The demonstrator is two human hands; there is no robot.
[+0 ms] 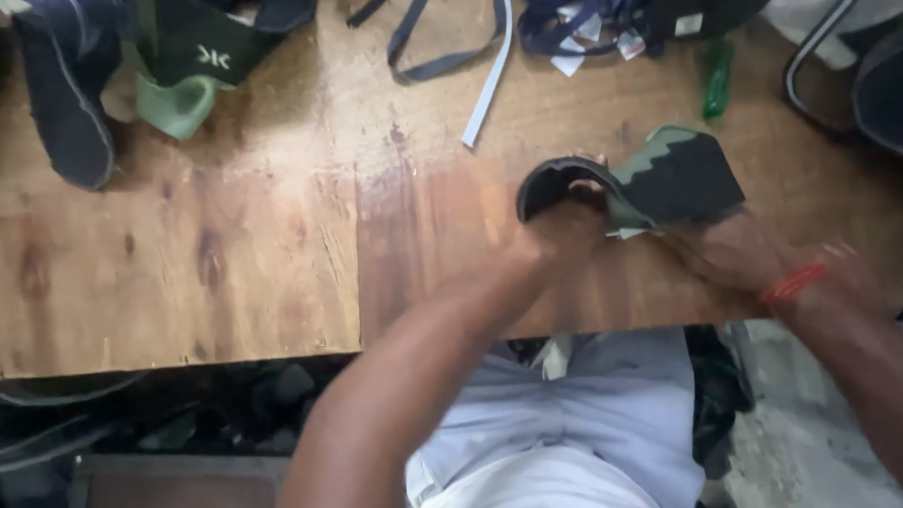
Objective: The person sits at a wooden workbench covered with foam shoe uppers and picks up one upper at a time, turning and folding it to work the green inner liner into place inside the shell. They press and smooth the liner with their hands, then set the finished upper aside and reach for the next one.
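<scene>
Both hands together at the near right of the wooden tabletop (271, 250), clamped on one shoe upper (659, 182), black with an olive-green zigzag panel. Left hand (561, 235) blurred, gripping the upper's left end, where a dark curved collar edge loops open; a fingertip visible inside that loop. Right hand (737, 254) also blurred, holding the upper from below on its right side, with an orange-red band (795, 284) around the wrist. Upper held just above the tabletop near its near edge; whether touching the wood, cannot tell.

Far left: a navy shoe upper (65, 87) lying on the tabletop, and beside it a black and green upper (200, 62) with a pale green lining curled outward. Far middle: dark blue straps (444, 44) looping across the wood, and a pale strip (491, 82) running diagonally. Far right: a heap of navy webbing with white tags (593, 14), and a small green bottle-like thing (715, 74) near it, well apart from the hands. Grey metal chair frame (824, 41) at the far right corner. Pale grey trousers (568, 430) below the near edge.
</scene>
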